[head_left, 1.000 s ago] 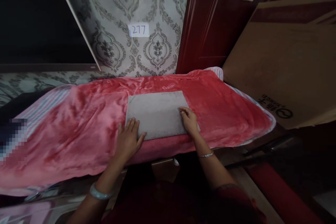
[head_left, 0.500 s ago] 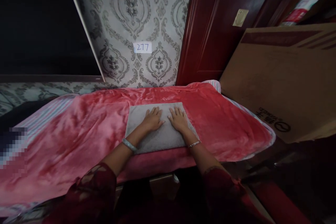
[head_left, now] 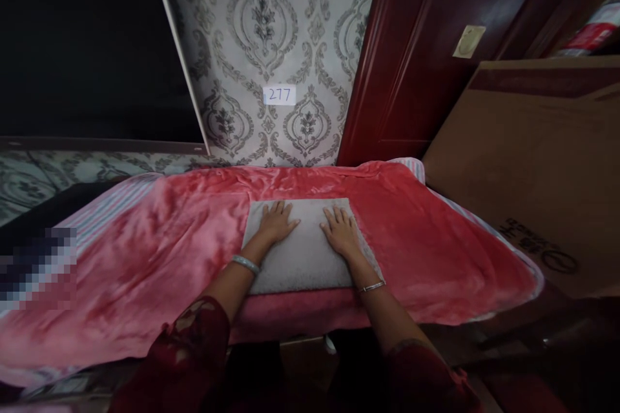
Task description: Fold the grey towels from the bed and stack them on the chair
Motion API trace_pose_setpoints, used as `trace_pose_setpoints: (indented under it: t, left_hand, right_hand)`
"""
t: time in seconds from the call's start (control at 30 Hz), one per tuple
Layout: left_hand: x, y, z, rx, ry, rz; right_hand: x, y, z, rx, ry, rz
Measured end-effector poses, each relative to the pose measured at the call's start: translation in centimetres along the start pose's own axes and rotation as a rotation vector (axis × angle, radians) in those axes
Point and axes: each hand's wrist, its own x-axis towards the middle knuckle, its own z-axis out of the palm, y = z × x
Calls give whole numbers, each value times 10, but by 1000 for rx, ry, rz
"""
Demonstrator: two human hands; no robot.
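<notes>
A folded grey towel point(head_left: 305, 258) lies flat on a red plush blanket point(head_left: 145, 258) in front of me. My left hand point(head_left: 275, 222) rests palm down on the towel's far left part, fingers stretched out. On the towel's far right part my right hand point(head_left: 341, 232) lies flat too, fingers spread. Both wrists wear bangles, and dark red sleeves cover my forearms. Neither hand holds anything.
A large cardboard box point(head_left: 533, 168) leans at the right, touching the blanket's edge. Behind stand patterned wallpaper with a small label reading 277 point(head_left: 279, 95) and a dark red wooden door point(head_left: 426, 51). A striped sheet point(head_left: 106, 206) shows under the blanket at the left.
My hands moved from the towel's near corners up onto its top and now lie a little further apart, flat. The camera view shifted slightly left and down.
</notes>
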Motion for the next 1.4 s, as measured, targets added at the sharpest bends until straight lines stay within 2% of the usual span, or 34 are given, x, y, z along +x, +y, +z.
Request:
trace_pose_setpoints:
  t: [0.13,0.23,0.33,0.43,0.57,0.67,0.77,0.87,0.97,1.07,1.17,1.23,1.4]
  left_hand:
    - [-3,-36,-7,-3,12,-108]
    - [-7,-55,-7,2,22,-167]
    - [-9,-64,-8,30,39,-167]
    - [-8,-63,-11,58,41,-165]
    - [-2,-45,-17,82,73,-148]
    - [4,-17,-17,61,72,20]
    - [16,19,-10,6,12,189]
    - [32,50,0,-32,-28,288]
    - [45,68,11,-42,-10,304]
    - [53,72,18,-45,11,283]
    - [54,64,21,-42,14,281]
    - [52,51,19,-33,25,251]
    - [43,-4,9,-3,51,85]
  right_hand:
    - [0,0,2,4,1,0]
    - [0,-1,1,20,-9,3]
    - [1,-1,-1,41,-19,8]
    - [10,3,-5,69,-9,3]
    - [34,10,-15,123,81,1]
    - [47,12,-17,101,91,8]
    - [48,12,-9,68,39,-15]
    - [46,14,1,60,39,-28]
    - [47,16,5,62,43,-32]
    - [49,18,5,67,37,-23]
    - [49,18,4,64,40,-33]
    - [49,18,4,62,43,-38]
    - [48,19,6,71,47,-25]
